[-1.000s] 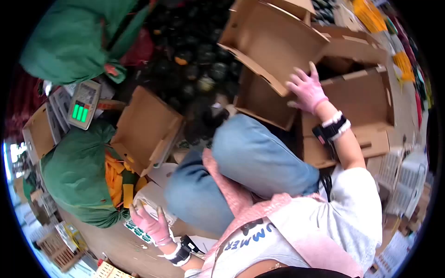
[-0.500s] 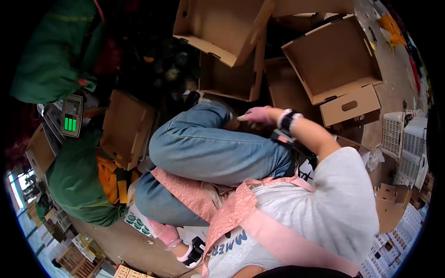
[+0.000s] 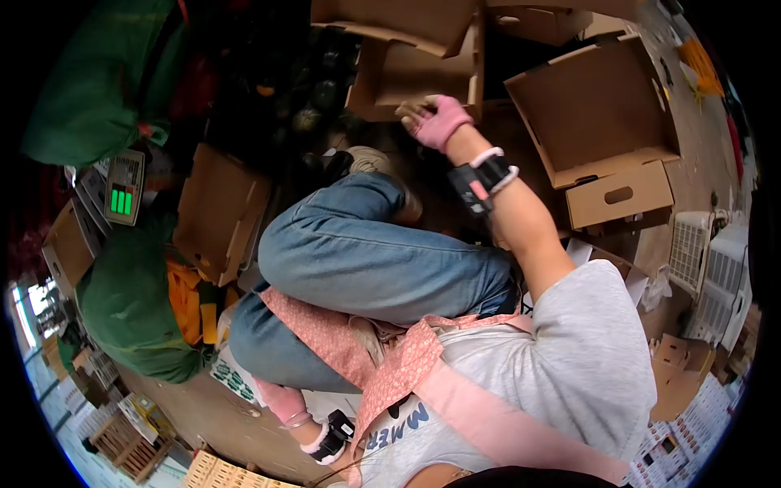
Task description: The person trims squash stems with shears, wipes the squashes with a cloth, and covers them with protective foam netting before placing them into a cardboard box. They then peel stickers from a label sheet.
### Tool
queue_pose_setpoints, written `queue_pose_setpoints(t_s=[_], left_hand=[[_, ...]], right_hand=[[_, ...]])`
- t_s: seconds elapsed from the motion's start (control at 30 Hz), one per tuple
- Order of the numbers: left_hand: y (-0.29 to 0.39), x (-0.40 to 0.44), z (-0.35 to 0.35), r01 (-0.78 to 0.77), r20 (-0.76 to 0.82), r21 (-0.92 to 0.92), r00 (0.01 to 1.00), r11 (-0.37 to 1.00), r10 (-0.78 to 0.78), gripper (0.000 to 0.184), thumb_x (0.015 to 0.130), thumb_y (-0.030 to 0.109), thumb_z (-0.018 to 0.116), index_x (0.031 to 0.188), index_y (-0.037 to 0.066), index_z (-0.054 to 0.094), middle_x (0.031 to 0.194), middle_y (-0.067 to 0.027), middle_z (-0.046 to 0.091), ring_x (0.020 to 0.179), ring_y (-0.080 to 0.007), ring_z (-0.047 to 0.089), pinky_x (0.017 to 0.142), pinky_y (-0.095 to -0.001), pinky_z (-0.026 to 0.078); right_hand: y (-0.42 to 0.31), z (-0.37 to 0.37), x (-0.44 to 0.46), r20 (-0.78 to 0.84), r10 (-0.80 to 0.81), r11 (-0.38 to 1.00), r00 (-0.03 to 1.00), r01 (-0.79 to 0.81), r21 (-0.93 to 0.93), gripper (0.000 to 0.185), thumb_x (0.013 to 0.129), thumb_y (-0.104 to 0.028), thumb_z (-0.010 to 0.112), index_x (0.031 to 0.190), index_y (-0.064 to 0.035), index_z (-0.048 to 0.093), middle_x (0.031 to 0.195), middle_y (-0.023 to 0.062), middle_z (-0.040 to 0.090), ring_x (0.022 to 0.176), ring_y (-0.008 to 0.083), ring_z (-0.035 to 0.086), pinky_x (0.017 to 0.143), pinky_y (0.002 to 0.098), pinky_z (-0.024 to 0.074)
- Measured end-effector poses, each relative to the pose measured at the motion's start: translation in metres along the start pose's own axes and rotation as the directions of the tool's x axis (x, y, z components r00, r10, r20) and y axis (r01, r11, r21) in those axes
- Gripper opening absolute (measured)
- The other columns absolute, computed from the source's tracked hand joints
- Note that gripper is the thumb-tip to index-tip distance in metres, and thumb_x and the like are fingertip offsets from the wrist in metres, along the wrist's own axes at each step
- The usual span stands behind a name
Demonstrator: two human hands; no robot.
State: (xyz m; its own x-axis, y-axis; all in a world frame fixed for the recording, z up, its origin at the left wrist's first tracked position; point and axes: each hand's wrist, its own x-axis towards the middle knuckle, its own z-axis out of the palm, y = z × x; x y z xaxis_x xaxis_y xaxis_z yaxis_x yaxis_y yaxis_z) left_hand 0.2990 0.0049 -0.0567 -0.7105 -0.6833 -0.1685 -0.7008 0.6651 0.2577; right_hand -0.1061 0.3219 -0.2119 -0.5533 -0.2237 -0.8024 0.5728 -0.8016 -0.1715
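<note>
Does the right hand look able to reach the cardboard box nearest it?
Likely yes: the pink-gloved right hand appears beside the near edge of the open cardboard box, with nothing visibly between them.

The right hand (image 3: 439,122) has open space on its left, over the dark round produce (image 3: 324,93), while the lower cardboard box (image 3: 419,75) stands directly ahead, its mouth partly covered by an overlapping upper box (image 3: 399,18). On the right, a shaded gap separates the lower box from a tilted box (image 3: 598,114), and the raised denim knee (image 3: 350,244) bars a direct path toward the body. The left hand (image 3: 281,400) is partly hidden by the leg; bare floor (image 3: 195,407) offers lateral clearance below the green sack (image 3: 134,309).
</note>
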Motion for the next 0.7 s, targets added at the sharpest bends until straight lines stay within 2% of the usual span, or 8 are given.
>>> queue_pose_setpoints(t_s=[0.13,0.3,0.37,0.43,0.5,0.53,0.57,0.7], left_hand=[[-0.015,0.0,0.007,0.014,-0.012,-0.007,1.0,1.0,-0.014,0.062,0.083,0.02,0.055,0.136,-0.002,0.031,0.129,-0.0255,0.046,0.116,-0.0392,0.047,0.094,-0.0392,0.039],[-0.001,0.006,0.003,0.005,0.0,-0.063,1.0,0.998,-0.005,0.063,0.082,0.023,0.06,0.134,-0.001,0.033,0.127,-0.0262,0.047,0.115,-0.0405,0.048,0.092,-0.0401,0.04],[-0.002,0.007,0.004,-0.011,-0.006,-0.069,1.0,0.998,0.011,0.063,0.081,0.023,0.061,0.133,-0.001,0.033,0.125,-0.0266,0.048,0.114,-0.0414,0.048,0.092,-0.0408,0.04],[-0.009,0.01,0.006,-0.027,-0.01,-0.049,1.0,0.998,0.027,0.064,0.081,0.023,0.061,0.134,0.0,0.033,0.124,-0.0268,0.049,0.113,-0.0418,0.048,0.091,-0.0411,0.041],[-0.01,0.009,0.007,0.008,0.014,-0.067,1.0,0.998,-0.007,0.064,0.081,0.023,0.061,0.134,0.0,0.033,0.124,-0.0268,0.049,0.113,-0.0416,0.049,0.091,-0.0409,0.041],[-0.011,0.007,0.007,0.028,0.024,-0.078,0.999,0.997,-0.026,0.064,0.081,0.023,0.062,0.134,0.0,0.032,0.124,-0.0268,0.049,0.113,-0.0415,0.049,0.091,-0.0408,0.041],[-0.012,0.006,0.008,0.038,0.026,-0.091,0.999,0.995,-0.036,0.065,0.082,0.024,0.061,0.135,0.001,0.032,0.124,-0.0261,0.049,0.113,-0.0406,0.049,0.09,-0.0401,0.041],[-0.025,0.002,0.017,-0.012,-0.033,-0.127,0.999,0.992,0.008,0.067,0.082,0.026,0.06,0.137,0.004,0.03,0.124,-0.0249,0.051,0.111,-0.0397,0.051,0.088,-0.0396,0.043]], right_hand=[[-0.027,-0.002,-0.039,0.117,0.035,0.995,0.993,-0.045,0.085,0.032,0.094,-0.02,0.034,0.107,0.0058,0.048,0.105,0.0181,0.059,0.096,0.0331,0.059,0.078,0.0411,0.0508],[-0.061,0.001,-0.092,0.402,0.123,0.991,0.908,-0.135,0.003,0.048,0.092,-0.031,0.038,0.116,0.0099,0.044,0.106,0.0204,0.059,0.099,0.0361,0.058,0.081,0.0442,0.0498],[-0.071,0.012,-0.1,0.507,0.115,0.992,0.854,-0.077,-0.096,0.048,0.091,-0.031,0.041,0.115,0.01,0.048,0.112,0.0186,0.058,0.106,0.0329,0.054,0.084,0.039,0.0472],[-0.071,0.03,-0.105,0.502,0.042,0.991,0.864,0.028,-0.132,0.048,0.092,-0.033,0.039,0.118,0.0074,0.047,0.112,0.018,0.058,0.108,0.0334,0.052,0.085,0.0419,0.0464],[-0.078,0.036,-0.1,0.669,0.043,0.985,0.742,0.08,-0.151,0.049,0.095,-0.032,0.032,0.125,0.0051,0.04,0.118,0.0197,0.056,0.111,0.0352,0.051,0.091,0.0459,0.0428],[-0.064,0.062,-0.12,0.472,-0.167,0.926,0.866,0.303,-0.227,0.049,0.095,-0.031,0.031,0.126,0.006,0.038,0.119,0.0206,0.055,0.113,0.0358,0.049,0.094,0.0476,0.0411],[-0.05,0.091,-0.142,0.268,-0.403,0.806,0.875,0.478,-0.349,0.049,0.095,-0.029,0.03,0.127,0.0069,0.037,0.121,0.0216,0.054,0.116,0.0364,0.048,0.096,0.0493,0.0393],[-0.073,0.107,-0.137,0.403,-0.645,0.507,0.65,0.758,-0.411,0.042,0.095,-0.026,0.035,0.121,0.0055,0.042,0.123,0.0232,0.051,0.12,0.0371,0.045,0.101,0.0477,0.0364]])
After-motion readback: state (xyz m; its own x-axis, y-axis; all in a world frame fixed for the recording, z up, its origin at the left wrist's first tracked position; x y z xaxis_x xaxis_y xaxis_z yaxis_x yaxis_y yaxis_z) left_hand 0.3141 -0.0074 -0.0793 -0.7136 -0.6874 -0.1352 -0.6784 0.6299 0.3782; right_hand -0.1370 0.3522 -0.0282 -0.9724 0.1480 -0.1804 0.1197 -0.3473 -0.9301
